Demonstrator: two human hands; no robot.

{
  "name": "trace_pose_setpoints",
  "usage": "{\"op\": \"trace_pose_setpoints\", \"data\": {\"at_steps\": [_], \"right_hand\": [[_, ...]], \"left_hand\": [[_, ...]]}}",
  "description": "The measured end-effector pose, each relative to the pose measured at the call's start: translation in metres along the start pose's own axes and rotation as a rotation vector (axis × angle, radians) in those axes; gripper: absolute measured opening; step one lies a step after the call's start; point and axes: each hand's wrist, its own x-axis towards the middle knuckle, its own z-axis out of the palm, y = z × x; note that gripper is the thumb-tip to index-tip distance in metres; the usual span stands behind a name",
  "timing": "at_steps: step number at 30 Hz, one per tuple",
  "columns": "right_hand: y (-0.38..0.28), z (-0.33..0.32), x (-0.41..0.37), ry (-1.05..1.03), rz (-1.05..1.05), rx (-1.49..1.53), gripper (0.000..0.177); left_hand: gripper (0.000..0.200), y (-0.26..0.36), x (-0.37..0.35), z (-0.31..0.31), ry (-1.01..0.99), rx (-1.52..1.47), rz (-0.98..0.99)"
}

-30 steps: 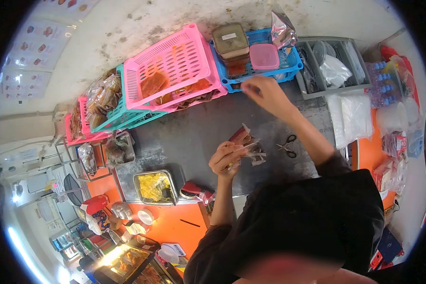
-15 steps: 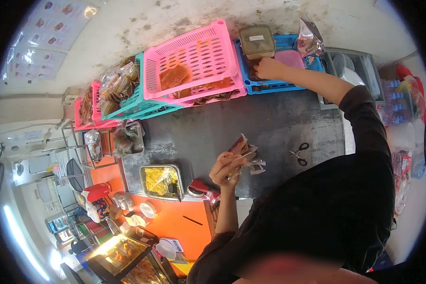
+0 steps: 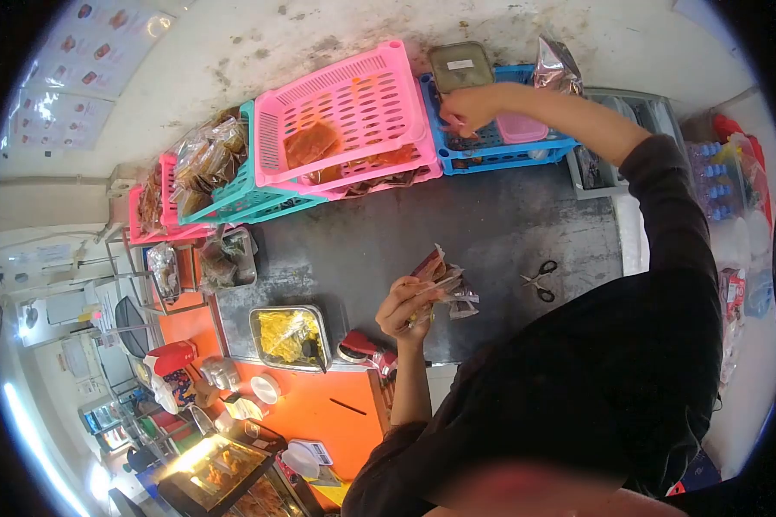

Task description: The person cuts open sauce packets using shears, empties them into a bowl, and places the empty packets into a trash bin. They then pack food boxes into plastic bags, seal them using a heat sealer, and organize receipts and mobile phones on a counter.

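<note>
My left hand [image 3: 408, 308] is closed around several small plastic packets [image 3: 448, 284] above the dark metal counter [image 3: 353, 233]. My right hand [image 3: 470, 110] reaches over the blue basket [image 3: 500, 158], fingers pinched and pointing down; something small and reddish seems to be at the fingertips, too small to name. Beside that hand in the basket are a lidded container [image 3: 462, 65] with a white label and a pink-lidded box [image 3: 522, 127]. A silvery pouch [image 3: 557, 65] stands at the basket's back right.
Scissors [image 3: 540, 282] lie on the counter at the right. Pink basket [image 3: 341, 112] and teal basket [image 3: 248, 185] hold bagged items along the wall. A tray of yellow food [image 3: 290, 336] and a red tape dispenser [image 3: 366, 348] sit near the counter's front edge.
My right hand has lifted slightly and shifted left over the blue basket, its fingertips now more visible. My left hand still holds the packets in nearly the same place.
</note>
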Motion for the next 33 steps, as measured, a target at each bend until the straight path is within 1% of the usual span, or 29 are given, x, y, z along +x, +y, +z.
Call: {"op": "trace_pose_setpoints", "data": {"at_steps": [1, 2, 3, 4, 6, 7, 9, 10, 11, 12, 13, 15, 17, 19, 20, 22, 23, 25, 26, 28, 29, 33], "right_hand": [[-0.021, -0.025, -0.005, 0.001, 0.003, 0.001, 0.006], [-0.051, -0.053, -0.013, -0.077, 0.157, 0.166, 0.006], [-0.068, -0.068, -0.017, -0.154, 0.309, 0.331, 0.008], [-0.068, -0.067, -0.020, -0.152, 0.309, 0.329, 0.008], [-0.071, -0.061, -0.033, 0.059, 0.305, 1.025, 0.007], [-0.075, -0.061, -0.043, 0.061, 0.308, 1.023, 0.007], [-0.087, -0.061, -0.070, 0.085, 0.229, 1.407, 0.007], [-0.087, -0.048, -0.080, 0.089, 0.235, 1.403, 0.007], [-0.085, -0.028, -0.090, 0.156, 0.140, 1.595, 0.012], [-0.087, -0.008, -0.100, 0.228, 0.034, 1.784, 0.021], [-0.100, 0.009, -0.112, 0.238, 0.038, 1.780, 0.021], [-0.142, 0.048, -0.138, 0.553, 0.157, 2.046, 0.043], [-0.168, 0.101, -0.160, 0.773, 0.177, 2.230, 0.054], [-0.162, 0.181, -0.185, 0.765, -0.163, 2.417, 0.043], [-0.177, 0.206, -0.192, 0.761, -0.146, 2.423, 0.043], [-0.206, 0.249, -0.208, 1.113, -0.180, 2.504, 0.043], [-0.212, 0.269, -0.215, 1.103, -0.158, 2.516, 0.043], [-0.225, 0.300, -0.230, 1.368, -0.121, 2.596, 0.044], [-0.229, 0.313, -0.240, 1.353, -0.101, 2.612, 0.044], [-0.229, 0.321, -0.256, 1.333, -0.220, 2.622, 0.043], [-0.228, 0.324, -0.264, 1.317, -0.212, 2.634, 0.043], [-0.221, 0.318, -0.286, 1.231, -0.366, 2.621, 0.044]], "left_hand": [[0.018, 0.002, 0.000, 0.000, -0.002, 0.001, -0.013], [0.018, 0.004, 0.000, -0.001, -0.004, 0.003, -0.024], [0.018, 0.005, 0.000, -0.002, -0.005, 0.002, -0.020], [0.018, 0.008, 0.000, -0.003, -0.009, -0.004, -0.019], [0.018, 0.012, -0.002, -0.005, -0.014, -0.013, -0.018], [0.018, 0.014, -0.003, -0.005, -0.011, -0.030, -0.018], [0.017, 0.019, -0.006, -0.005, -0.007, -0.056, -0.016], [0.017, 0.022, -0.006, -0.006, -0.014, -0.051, -0.010], [0.018, 0.025, -0.007, -0.006, -0.022, -0.046, -0.004], [0.018, 0.028, -0.009, -0.006, -0.026, -0.054, -0.003], [0.019, 0.031, -0.010, -0.006, -0.027, -0.051, 0.010], [0.021, 0.040, -0.013, -0.006, -0.026, -0.053, 0.024], [0.019, 0.053, -0.019, -0.007, -0.036, -0.028, 0.039], [0.020, 0.067, -0.028, -0.009, -0.034, -0.015, 0.036], [0.020, 0.074, -0.034, -0.010, -0.039, 0.003, 0.038], [0.021, 0.088, -0.044, -0.009, -0.048, 0.004, 0.057], [0.021, 0.095, -0.053, -0.009, -0.043, 0.009, 0.039], [0.021, 0.109, -0.068, -0.007, -0.010, 0.050, 0.067], [0.025, 0.119, -0.075, -0.006, -0.016, 0.071, 0.063], [0.024, 0.135, -0.090, -0.002, 0.001, 0.072, 0.057], [0.024, 0.143, -0.098, -0.001, 0.013, 0.060, 0.064], [0.025, 0.174, -0.125, 0.007, 0.058, 0.134, 0.058]]}}
